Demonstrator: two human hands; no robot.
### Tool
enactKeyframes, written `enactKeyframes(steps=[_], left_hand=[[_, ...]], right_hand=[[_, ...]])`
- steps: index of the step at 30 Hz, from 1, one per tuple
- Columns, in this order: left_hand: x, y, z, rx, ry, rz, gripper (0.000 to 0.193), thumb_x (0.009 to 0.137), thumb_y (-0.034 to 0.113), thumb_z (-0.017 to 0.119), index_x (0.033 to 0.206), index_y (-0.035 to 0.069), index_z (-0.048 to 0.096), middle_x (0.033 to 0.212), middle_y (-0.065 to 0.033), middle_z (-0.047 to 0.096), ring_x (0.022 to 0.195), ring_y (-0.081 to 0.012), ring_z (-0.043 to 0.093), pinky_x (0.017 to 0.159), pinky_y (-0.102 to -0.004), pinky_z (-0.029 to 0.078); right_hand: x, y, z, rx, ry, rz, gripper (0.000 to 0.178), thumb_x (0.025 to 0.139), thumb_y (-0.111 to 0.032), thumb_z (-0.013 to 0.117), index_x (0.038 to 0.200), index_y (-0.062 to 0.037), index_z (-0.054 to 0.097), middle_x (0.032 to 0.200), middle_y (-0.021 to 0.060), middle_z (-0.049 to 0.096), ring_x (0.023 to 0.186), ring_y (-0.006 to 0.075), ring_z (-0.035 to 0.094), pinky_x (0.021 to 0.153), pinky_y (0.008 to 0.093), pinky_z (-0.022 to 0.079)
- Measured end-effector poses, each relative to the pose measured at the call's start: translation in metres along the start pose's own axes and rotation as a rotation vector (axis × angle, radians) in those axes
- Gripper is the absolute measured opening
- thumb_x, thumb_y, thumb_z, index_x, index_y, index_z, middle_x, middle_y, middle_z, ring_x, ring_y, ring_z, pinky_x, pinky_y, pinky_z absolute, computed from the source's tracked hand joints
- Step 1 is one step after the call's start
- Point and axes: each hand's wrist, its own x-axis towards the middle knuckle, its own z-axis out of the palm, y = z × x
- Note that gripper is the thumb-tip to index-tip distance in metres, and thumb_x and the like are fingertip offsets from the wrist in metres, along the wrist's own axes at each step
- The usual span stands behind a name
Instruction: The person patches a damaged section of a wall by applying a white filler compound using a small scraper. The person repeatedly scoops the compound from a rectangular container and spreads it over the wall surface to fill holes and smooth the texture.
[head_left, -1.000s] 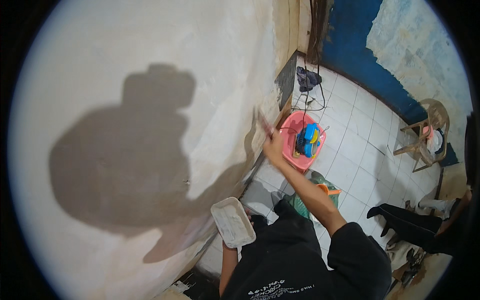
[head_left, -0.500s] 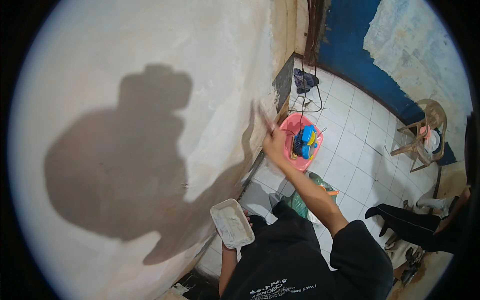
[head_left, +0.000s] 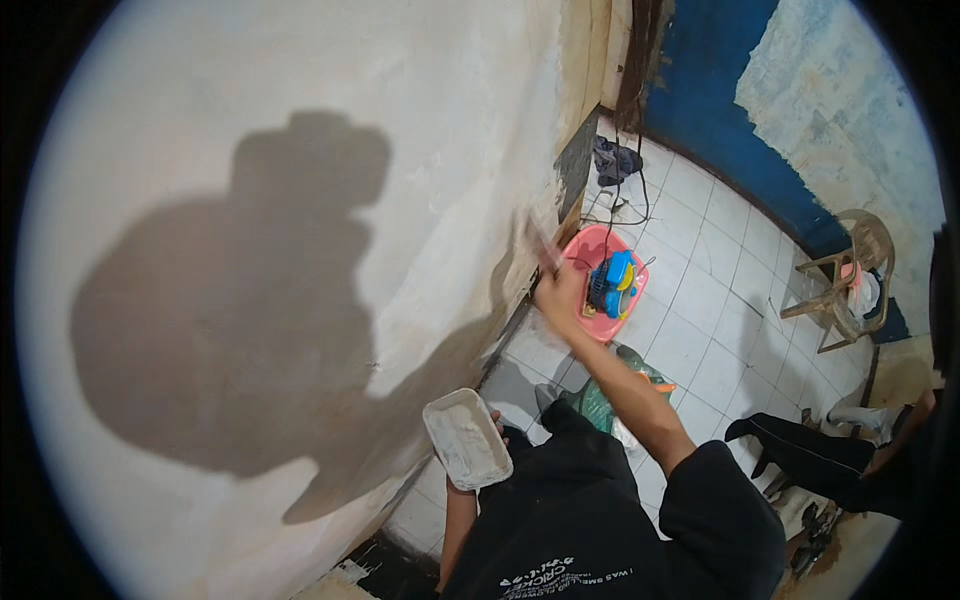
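My right hand (head_left: 560, 294) is closed round the handle of a blurred, narrow tool that looks like a putty knife (head_left: 543, 246). Its tip is close to the lower part of the pale plastered wall (head_left: 440, 130); I cannot tell if it touches. Low in front of my body, my left hand (head_left: 497, 424) grips a white rectangular tub (head_left: 468, 440) from beneath and its right side. White paste coats the inside of the tub. Most of the left hand's fingers are hidden behind it.
A pink basin (head_left: 600, 327) with blue and yellow things stands on the white tiled floor (head_left: 690, 280). Near my legs lies a green plastic bag (head_left: 597, 408). Dark cables (head_left: 616, 180) hang beside a dark cloth (head_left: 615, 160). A brown chair (head_left: 865, 250) and another person's dark-clothed leg (head_left: 800, 445) are at right.
My right hand and the tool have shifted slightly right and down along the wall. The tub is still in my left hand, tilted a little differently.
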Motion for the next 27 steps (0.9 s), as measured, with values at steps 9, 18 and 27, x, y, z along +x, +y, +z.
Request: enactKeyframes(steps=[9, 18, 27], left_hand=[[-0.005, -0.002, 0.003, 0.015, 0.019, 0.036, 0.080, 0.087, 0.059, 0.051, 0.146, 0.009, 0.032, 0.143, -0.0232, 0.039, 0.113, -0.0387, 0.055, 0.093, -0.0565, 0.047], [0.000, -0.002, 0.024, -0.001, 0.036, 0.011, 0.075, 0.089, 0.055, 0.051, 0.146, 0.010, 0.032, 0.139, -0.0220, 0.043, 0.109, -0.0371, 0.056, 0.093, -0.0558, 0.048], [-0.011, -0.005, -0.011, -0.088, 0.043, 0.005, 0.089, 0.083, 0.065, 0.052, 0.146, 0.007, 0.029, 0.143, -0.0255, 0.038, 0.117, -0.0406, 0.053, 0.097, -0.0589, 0.045]], right_hand=[[0.067, 0.024, 0.033, -0.273, 0.093, 0.010, 0.054, 0.075, 0.003, 0.048, 0.128, -0.0035, 0.056, 0.083, 0.0251, 0.063, 0.075, 0.0336, 0.063, 0.068, 0.0432, 0.047], [0.003, 0.014, 0.009, -0.109, 0.060, 0.143, 0.044, 0.079, 0.007, 0.045, 0.120, 0.0018, 0.060, 0.092, 0.0265, 0.066, 0.078, 0.0329, 0.066, 0.070, 0.0392, 0.048], [-0.020, -0.022, 0.041, -0.145, -0.132, 0.045, 0.053, 0.077, 0.008, 0.045, 0.128, 0.0017, 0.054, 0.076, 0.0290, 0.057, 0.062, 0.0329, 0.061, 0.059, 0.0402, 0.045]])
